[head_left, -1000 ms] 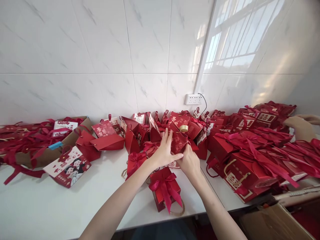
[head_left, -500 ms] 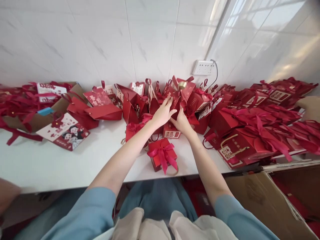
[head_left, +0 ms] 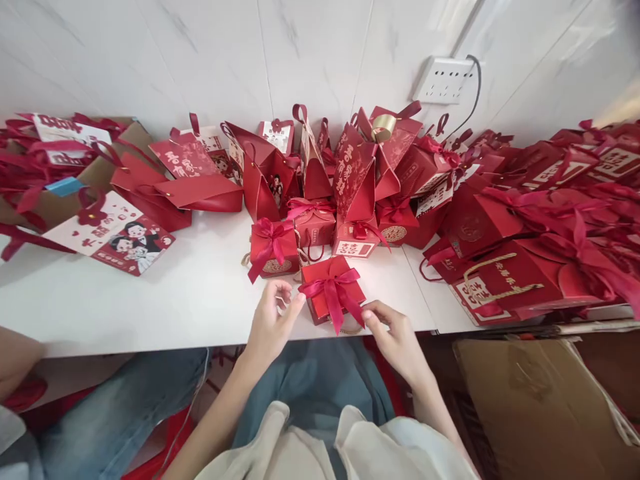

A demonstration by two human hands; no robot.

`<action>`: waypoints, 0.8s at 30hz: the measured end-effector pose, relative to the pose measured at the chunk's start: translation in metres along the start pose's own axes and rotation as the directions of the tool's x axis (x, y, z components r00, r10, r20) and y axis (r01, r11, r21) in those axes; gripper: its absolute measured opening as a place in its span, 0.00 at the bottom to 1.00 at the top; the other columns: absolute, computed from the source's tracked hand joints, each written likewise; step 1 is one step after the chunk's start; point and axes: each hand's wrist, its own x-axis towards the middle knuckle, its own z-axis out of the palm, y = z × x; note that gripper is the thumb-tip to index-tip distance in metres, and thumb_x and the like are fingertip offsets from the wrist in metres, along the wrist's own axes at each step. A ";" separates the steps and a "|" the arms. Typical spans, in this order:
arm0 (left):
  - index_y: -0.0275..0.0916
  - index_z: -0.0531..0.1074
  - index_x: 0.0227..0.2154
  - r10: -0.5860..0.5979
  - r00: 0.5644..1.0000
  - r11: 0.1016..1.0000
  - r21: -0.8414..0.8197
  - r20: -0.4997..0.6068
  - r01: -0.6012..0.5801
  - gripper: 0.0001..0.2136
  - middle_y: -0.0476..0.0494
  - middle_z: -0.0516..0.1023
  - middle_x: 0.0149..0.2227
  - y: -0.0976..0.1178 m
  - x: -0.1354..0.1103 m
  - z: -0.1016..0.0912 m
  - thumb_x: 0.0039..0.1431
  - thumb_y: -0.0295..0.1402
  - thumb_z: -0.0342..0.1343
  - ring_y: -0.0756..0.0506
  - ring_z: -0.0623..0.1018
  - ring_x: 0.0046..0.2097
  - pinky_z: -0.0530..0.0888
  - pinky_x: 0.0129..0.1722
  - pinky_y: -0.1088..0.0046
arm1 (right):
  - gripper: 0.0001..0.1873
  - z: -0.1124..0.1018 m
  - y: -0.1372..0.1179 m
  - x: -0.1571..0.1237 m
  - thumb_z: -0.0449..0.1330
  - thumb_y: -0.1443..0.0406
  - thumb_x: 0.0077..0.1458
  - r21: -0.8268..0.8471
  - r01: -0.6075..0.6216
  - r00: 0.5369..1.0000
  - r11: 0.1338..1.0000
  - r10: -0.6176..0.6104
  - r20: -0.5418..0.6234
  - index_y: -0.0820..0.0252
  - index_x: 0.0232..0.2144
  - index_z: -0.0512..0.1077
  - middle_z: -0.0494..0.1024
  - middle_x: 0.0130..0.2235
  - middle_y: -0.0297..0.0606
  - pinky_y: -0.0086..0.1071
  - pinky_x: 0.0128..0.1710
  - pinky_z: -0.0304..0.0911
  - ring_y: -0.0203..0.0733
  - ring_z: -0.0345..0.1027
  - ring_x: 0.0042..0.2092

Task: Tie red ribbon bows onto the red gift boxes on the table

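Note:
A small red gift box with a red ribbon bow (head_left: pixel 334 289) lies near the front edge of the white table (head_left: pixel 165 300). My left hand (head_left: pixel 271 321) is at the box's left side, fingers loosely curled and apart, with its fingertips close to the box. My right hand (head_left: pixel 395 333) is at the box's right corner, fingertips pinched near the ribbon's end; whether they grip it I cannot make out. Behind the box stand three more small bowed boxes (head_left: pixel 273 245) and an upright red paper gift bag (head_left: pixel 356 175).
Red gift bags and boxes crowd the back and right of the table (head_left: pixel 505 220). A flat printed bag (head_left: pixel 116 235) lies at the left. A brown carton (head_left: pixel 540 400) sits below right. Another person's arm (head_left: pixel 15 357) and jeans show at lower left. A wall socket (head_left: pixel 444 79) is behind.
Both hands let go of the upright red bag at the back and drew toward me, down to the bowed box at the table's front edge. The view tilted downward.

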 end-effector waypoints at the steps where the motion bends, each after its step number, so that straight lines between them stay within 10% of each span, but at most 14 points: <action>1: 0.40 0.64 0.31 -0.052 0.998 0.998 -0.030 0.041 0.054 0.11 0.50 0.69 0.29 -0.003 -0.001 0.003 0.58 0.42 0.52 0.50 0.70 0.30 0.70 0.29 0.75 | 0.21 0.006 -0.002 -0.001 0.51 0.51 0.60 0.012 -0.018 0.999 1.000 0.018 0.032 0.59 0.25 0.69 0.76 0.26 0.36 0.31 0.32 0.66 0.40 0.71 0.30; 10: 0.39 0.63 0.22 -0.075 0.978 0.983 -0.152 0.197 0.106 0.13 0.53 0.65 0.22 0.002 0.015 0.004 0.56 0.41 0.52 0.50 0.68 0.26 0.66 0.27 0.76 | 0.22 0.009 -0.002 -0.004 0.49 0.53 0.61 0.151 -0.088 0.988 0.985 0.066 0.141 0.59 0.22 0.68 0.75 0.23 0.36 0.31 0.30 0.66 0.39 0.70 0.28; 14: 0.39 0.68 0.31 0.010 0.998 0.996 -0.089 0.064 -0.005 0.06 0.48 0.72 0.32 0.002 0.019 0.000 0.55 0.37 0.54 0.47 0.74 0.36 0.71 0.37 0.71 | 0.12 -0.008 -0.002 -0.012 0.56 0.56 0.58 -0.184 0.007 0.992 0.983 -0.030 -0.125 0.57 0.31 0.71 0.76 0.30 0.37 0.34 0.30 0.67 0.41 0.70 0.30; 18: 0.41 0.71 0.38 0.301 0.951 0.953 0.014 0.071 -0.302 0.07 0.43 0.72 0.44 0.014 0.024 0.004 0.58 0.33 0.51 0.44 0.72 0.48 0.69 0.50 0.64 | 0.18 -0.004 -0.012 -0.011 0.62 0.60 0.55 -0.491 0.420 0.839 0.763 -0.533 -0.112 0.55 0.47 0.68 0.75 0.45 0.47 0.45 0.45 0.67 0.52 0.69 0.49; 21: 0.42 0.72 0.40 0.337 0.929 0.935 0.064 0.153 -0.350 0.08 0.43 0.72 0.46 0.020 0.027 0.011 0.61 0.32 0.49 0.44 0.72 0.51 0.68 0.54 0.62 | 0.18 0.010 -0.014 -0.001 0.56 0.69 0.60 -0.547 0.609 0.738 0.575 -0.663 0.125 0.56 0.52 0.67 0.76 0.48 0.45 0.49 0.55 0.57 0.50 0.66 0.55; 24: 0.42 0.74 0.39 0.318 0.932 0.934 0.111 0.176 -0.339 0.09 0.43 0.72 0.46 0.021 0.027 0.016 0.62 0.32 0.49 0.43 0.71 0.51 0.68 0.54 0.61 | 0.17 0.022 -0.012 0.007 0.51 0.74 0.61 -0.549 0.647 0.676 0.529 -0.731 0.092 0.55 0.49 0.70 0.79 0.42 0.40 0.48 0.55 0.53 0.44 0.70 0.49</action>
